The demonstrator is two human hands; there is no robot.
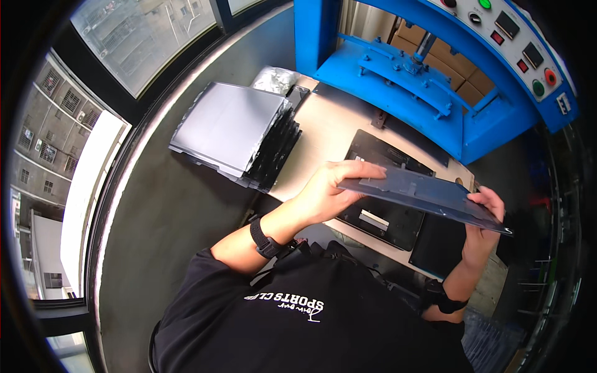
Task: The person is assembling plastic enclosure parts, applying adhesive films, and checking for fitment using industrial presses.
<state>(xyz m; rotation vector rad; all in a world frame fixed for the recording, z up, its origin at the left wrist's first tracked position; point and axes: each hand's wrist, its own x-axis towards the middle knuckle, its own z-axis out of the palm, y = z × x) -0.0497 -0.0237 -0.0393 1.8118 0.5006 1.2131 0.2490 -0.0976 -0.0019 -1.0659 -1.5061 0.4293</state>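
Between my two hands a thin dark flat panel (423,191) is held up, tilted so that its long edge faces me. My left hand (339,189) is closed on its left end, thumb below and fingers on top. At the right end my right hand (485,208) grips it, fingertips over the upper face. Beneath the panel a black plate (388,217) with a small pale strip lies on the light tabletop (323,133); the raised panel hides part of that plate. To the left stands a stack of grey panels (227,127) with dark, uneven sides.
A blue press (398,74) stands at the far side, with buttons and displays on its control panel (510,37). Crumpled clear plastic (273,79) sits behind the stack. A dark flat piece (438,245) lies right of the plate. Windows (146,40) run along the left.
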